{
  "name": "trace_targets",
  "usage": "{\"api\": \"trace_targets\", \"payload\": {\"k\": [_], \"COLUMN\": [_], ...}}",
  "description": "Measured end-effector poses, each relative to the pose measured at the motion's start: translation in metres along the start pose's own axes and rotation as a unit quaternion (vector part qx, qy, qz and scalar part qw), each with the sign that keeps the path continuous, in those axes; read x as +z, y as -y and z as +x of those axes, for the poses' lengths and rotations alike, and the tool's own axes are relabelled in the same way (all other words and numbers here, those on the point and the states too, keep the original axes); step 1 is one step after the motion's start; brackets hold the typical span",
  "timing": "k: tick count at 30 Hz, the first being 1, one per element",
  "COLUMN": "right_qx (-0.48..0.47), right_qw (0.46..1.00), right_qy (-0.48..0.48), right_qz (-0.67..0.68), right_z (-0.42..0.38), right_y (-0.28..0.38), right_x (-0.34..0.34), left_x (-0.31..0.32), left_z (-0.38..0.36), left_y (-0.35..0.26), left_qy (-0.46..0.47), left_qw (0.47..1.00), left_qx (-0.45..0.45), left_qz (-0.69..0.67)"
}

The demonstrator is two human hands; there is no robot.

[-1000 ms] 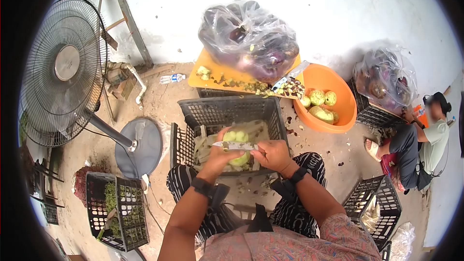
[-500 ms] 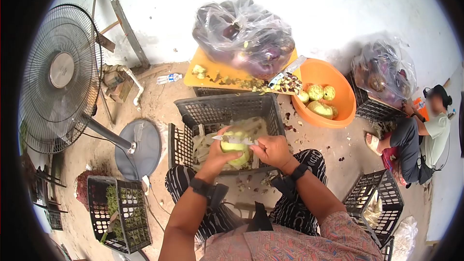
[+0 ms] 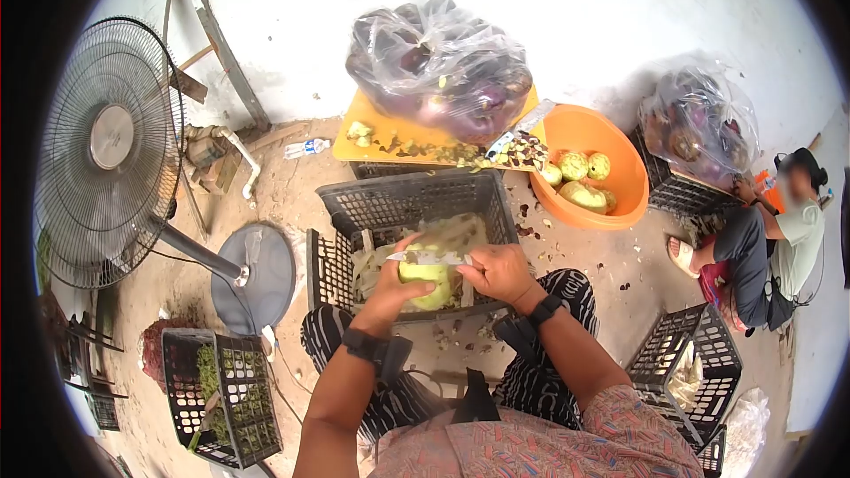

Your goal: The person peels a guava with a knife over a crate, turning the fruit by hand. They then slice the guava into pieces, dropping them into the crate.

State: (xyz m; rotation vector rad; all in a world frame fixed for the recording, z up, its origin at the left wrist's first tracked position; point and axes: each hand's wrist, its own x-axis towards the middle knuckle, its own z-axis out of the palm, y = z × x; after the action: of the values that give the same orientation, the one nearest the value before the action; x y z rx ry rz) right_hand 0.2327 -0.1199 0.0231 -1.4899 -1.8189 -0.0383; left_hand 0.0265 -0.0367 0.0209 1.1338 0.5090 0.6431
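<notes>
My left hand (image 3: 396, 288) is closed around a pale green, mostly peeled round eggplant (image 3: 428, 288), its thumb lying across the near side. My right hand (image 3: 500, 273) grips a small knife (image 3: 425, 258), whose blade points left and lies across the eggplant's top. Just what touches the cutting edge is too small to make out. Both hands are above a black plastic crate (image 3: 416, 197), with pale peelings (image 3: 465, 235) inside it.
Beyond the crate, an orange board (image 3: 354, 146) carries a plastic bag of dark purple eggplants (image 3: 443, 71), scraps and a cleaver (image 3: 522, 128). Peeled eggplants lie in an orange basin (image 3: 580, 212). A fan (image 3: 112, 137) stands left; a seated person (image 3: 788, 230) is at right.
The whole view has shifted slightly. My hands, the knife and the eggplant keep nearly the same positions over the crate, with the eggplant turned only a little, if at all.
</notes>
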Motion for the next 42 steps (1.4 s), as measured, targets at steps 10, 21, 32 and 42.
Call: {"api": "trace_targets", "payload": {"k": [10, 21, 32, 42], "right_qx": [0.028, 0.031, -0.026, -0.014], "right_qw": [0.999, 0.999, 0.998, 0.998], "right_qy": [-0.012, 0.032, 0.044, 0.034], "right_qz": [-0.032, 0.004, -0.026, -0.043], "right_z": [0.001, -0.003, -0.005, -0.002], "right_y": [-0.008, 0.010, 0.004, 0.004], "right_x": [0.002, 0.002, 0.012, 0.007], "left_x": [-0.015, -0.015, -0.008, -0.008], "left_z": [-0.006, 0.000, 0.005, 0.002], "left_y": [-0.002, 0.005, 0.011, 0.007], "left_qy": [0.026, -0.035, -0.037, -0.038], "left_qw": [0.997, 0.980, 0.982, 0.985], "left_qx": [-0.051, 0.001, 0.011, 0.003], "left_qz": [-0.047, 0.193, 0.186, 0.171]}}
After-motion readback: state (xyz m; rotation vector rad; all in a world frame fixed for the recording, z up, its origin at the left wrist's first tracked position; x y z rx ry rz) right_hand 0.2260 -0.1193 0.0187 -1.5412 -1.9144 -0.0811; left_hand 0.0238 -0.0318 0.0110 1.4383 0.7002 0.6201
